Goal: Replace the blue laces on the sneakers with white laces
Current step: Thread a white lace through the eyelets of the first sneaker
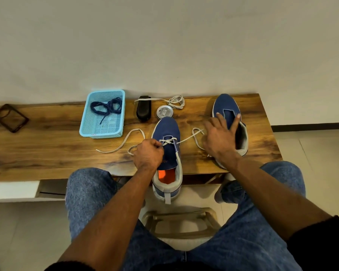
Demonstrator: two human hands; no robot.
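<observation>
Step in hand, as I judge it: threading the white lace [167,141] into the near sneaker [167,153] at the table's [47,153] front edge. My left hand [148,153] pinches the lace at the lowest eyelets. My right hand [220,136], fingers spread, rests on the unlaced far sneaker [228,112], gripping nothing. Blue laces [107,107] lie in the basket [82,124]; the spare white lace [176,101] lies behind. Next: draw both ends even, then cross upward. The left fingertips and upper eyelets are hidden.

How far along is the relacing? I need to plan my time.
Done: blue laces lie in the basket, off both sneakers. In hand: left hand pinches the white lace at the near sneaker's lowest eyelets; right hand hovers open. Left: the upper eyelets, then the unlaced far sneaker with the spare lace.
</observation>
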